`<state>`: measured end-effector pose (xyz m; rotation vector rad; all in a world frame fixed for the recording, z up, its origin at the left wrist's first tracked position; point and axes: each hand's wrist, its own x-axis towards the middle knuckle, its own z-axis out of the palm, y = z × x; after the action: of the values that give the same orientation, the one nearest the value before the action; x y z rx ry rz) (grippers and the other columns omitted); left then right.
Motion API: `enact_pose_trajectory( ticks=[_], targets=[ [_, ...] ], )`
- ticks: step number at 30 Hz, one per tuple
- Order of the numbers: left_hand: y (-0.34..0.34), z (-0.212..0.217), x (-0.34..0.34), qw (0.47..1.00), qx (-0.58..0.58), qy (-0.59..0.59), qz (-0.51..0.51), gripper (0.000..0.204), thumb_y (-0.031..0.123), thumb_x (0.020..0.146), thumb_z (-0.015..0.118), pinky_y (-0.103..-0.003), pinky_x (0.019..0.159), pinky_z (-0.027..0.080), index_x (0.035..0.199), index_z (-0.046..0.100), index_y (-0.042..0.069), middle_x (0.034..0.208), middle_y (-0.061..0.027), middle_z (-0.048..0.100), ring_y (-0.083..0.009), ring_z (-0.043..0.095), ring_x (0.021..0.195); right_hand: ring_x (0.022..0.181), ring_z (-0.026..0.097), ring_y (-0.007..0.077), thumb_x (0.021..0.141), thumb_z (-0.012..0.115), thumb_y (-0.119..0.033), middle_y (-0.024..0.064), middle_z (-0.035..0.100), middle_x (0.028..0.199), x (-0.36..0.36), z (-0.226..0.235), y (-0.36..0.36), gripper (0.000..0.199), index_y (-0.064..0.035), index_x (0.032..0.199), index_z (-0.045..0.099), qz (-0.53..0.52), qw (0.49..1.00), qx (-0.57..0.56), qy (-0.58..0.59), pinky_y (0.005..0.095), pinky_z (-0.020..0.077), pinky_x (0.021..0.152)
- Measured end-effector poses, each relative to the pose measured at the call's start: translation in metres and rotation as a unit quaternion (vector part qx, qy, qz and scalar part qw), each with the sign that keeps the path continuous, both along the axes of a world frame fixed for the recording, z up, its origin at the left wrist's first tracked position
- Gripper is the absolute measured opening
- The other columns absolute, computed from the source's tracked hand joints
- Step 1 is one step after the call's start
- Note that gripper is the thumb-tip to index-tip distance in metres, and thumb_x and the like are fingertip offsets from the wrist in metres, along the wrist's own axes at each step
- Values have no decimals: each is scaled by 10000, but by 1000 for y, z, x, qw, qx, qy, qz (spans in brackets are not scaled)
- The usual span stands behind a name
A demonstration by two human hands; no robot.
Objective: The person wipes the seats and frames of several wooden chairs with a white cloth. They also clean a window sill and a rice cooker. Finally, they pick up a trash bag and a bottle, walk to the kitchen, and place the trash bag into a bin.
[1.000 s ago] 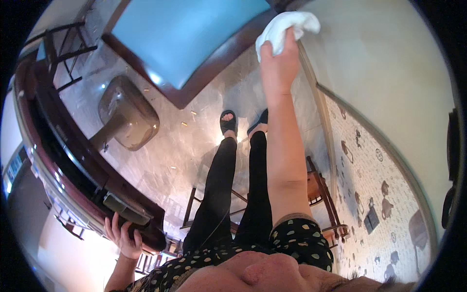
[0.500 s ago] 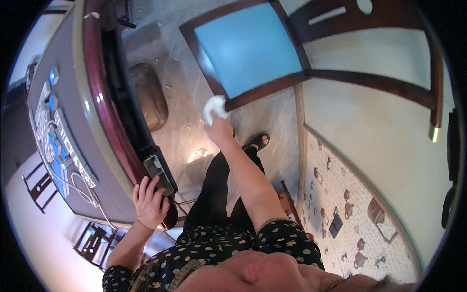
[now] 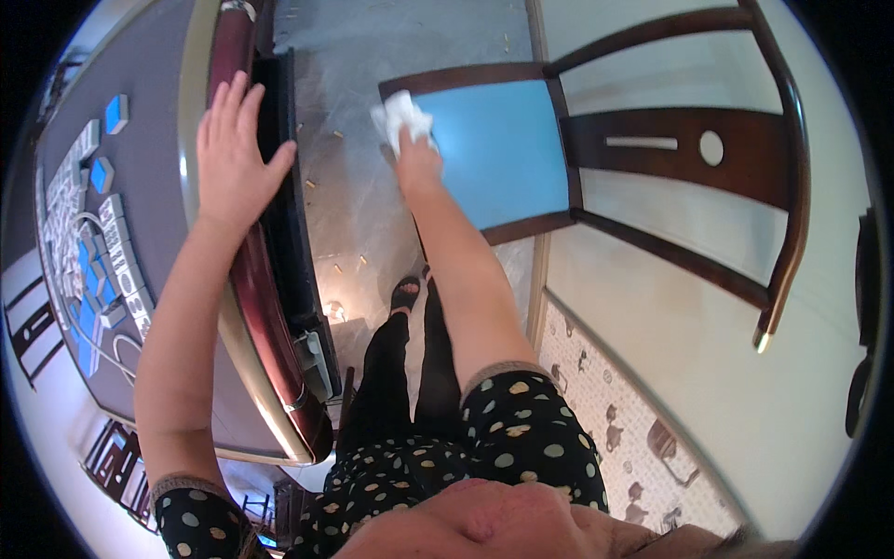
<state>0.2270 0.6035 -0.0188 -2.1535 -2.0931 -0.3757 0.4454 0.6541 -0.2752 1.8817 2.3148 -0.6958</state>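
My left hand (image 3: 233, 154) lies with its fingers stretched out on the dark red rim (image 3: 244, 56) of the mahjong table, the thumb spread toward the black underside. It holds nothing. In my right hand (image 3: 419, 168) is a crumpled white cloth (image 3: 404, 115), possibly a tissue. The cloth is at the front left corner of the dark wooden chair (image 3: 675, 154), against the frame beside its light blue seat (image 3: 503, 154). My right fingers are closed round the cloth and partly hidden by it.
Blue and white mahjong tiles (image 3: 114, 219) and a white cable (image 3: 126, 345) lie on the grey tabletop (image 3: 172, 121). A black ledge (image 3: 279, 102) runs under the rim, with a small open compartment (image 3: 312, 349) nearer me. Cigarette butts (image 3: 337, 267) dot the floor. A wall stands right.
I have moved forward along the table. My left hand has slid from the near corner to farther up the rim. My right hand has carried the cloth up to the chair's front corner.
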Motion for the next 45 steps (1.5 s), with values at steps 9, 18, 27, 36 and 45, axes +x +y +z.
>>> enact_pose_trajectory(
  ticks=[9, 18, 27, 36, 45],
  targets=[
    [7, 25, 5, 990, -108, -36, 79, 638, 230, 720, 652, -446, 1115, 205, 1296, 455, 36, 1462, -123, 331, -309, 238, 1386, 1044, 600, 323, 770, 624, -325, 137, 610, 1174, 171, 46, -106, 462, -104, 1175, 599, 153, 919, -360, -46, 413, 494, 859],
    [17, 35, 3, 978, -173, -36, 108, 686, 257, 725, 662, -470, 1119, 181, 1340, 422, 68, 1480, -115, 308, -331, 210, 1399, 1029, 571, 391, 862, 571, -277, 244, 511, 1189, 136, 82, 190, 627, -109, 1412, 318, -120, 992, 20, -39, 489, 473, 852],
    [28, 33, 12, 950, -273, 14, 151, 1004, 422, 610, 804, -454, 1139, 142, 1423, 314, 96, 1516, -82, 233, -303, 138, 1420, 963, 629, 343, 820, 547, -276, 201, 604, 1075, 48, 14, 205, 441, -32, 1180, 469, -142, 983, -84, -79, 454, 507, 796],
    [30, 22, 17, 977, -178, 38, 110, 893, 284, 613, 738, -460, 1119, 188, 1405, 364, 112, 1497, -103, 285, -331, 208, 1397, 1020, 614, 345, 798, 582, -305, 208, 644, 1057, 41, -1, 192, 411, -17, 1091, 588, -88, 992, -87, -4, 451, 474, 873],
    [18, 11, 13, 970, -200, 84, 112, 892, 355, 642, 740, -459, 1124, 172, 1418, 348, 156, 1491, -54, 300, -320, 197, 1398, 1003, 632, 319, 805, 574, -269, 174, 633, 1119, 7, 13, 164, 405, -32, 1134, 573, 20, 992, -126, -9, 412, 515, 818]
  ],
)
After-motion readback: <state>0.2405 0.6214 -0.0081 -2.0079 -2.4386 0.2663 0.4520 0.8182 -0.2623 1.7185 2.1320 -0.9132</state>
